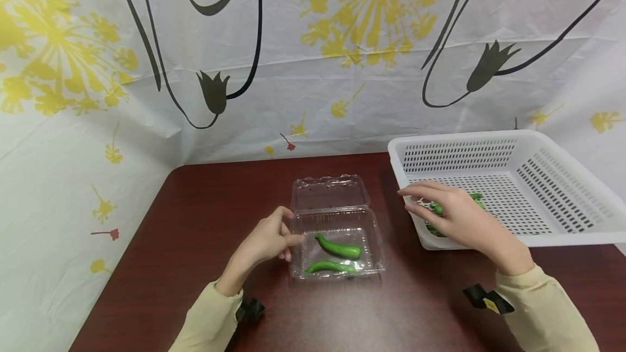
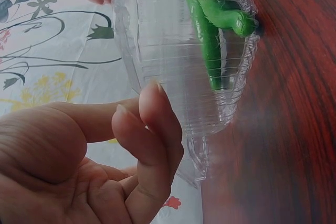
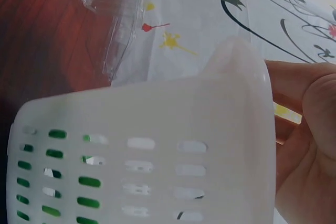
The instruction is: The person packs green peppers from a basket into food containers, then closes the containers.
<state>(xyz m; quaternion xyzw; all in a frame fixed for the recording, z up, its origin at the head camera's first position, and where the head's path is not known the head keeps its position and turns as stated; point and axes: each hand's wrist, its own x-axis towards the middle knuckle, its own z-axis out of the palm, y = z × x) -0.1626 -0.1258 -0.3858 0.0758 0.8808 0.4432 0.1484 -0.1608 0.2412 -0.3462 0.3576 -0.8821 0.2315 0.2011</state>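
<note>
"How are the hands?"

"Left hand [image 1: 269, 238], fingers bent, at the clear container's [image 1: 339, 220] left edge; I can't tell if it's gripping. Right hand [image 1: 452, 212], thumb and fingers parted, over the white basket [image 1: 562, 239], frame right."

"The green vegetables [image 1: 342, 249]?"

"Two in the container, frame centre, right of the left hand; more in the basket, under the right."

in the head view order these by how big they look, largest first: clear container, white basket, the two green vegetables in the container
1. White basket
2. Clear container
3. Upper green vegetable, the thicker one
4. Lower green vegetable, slimmer but about as long
</note>
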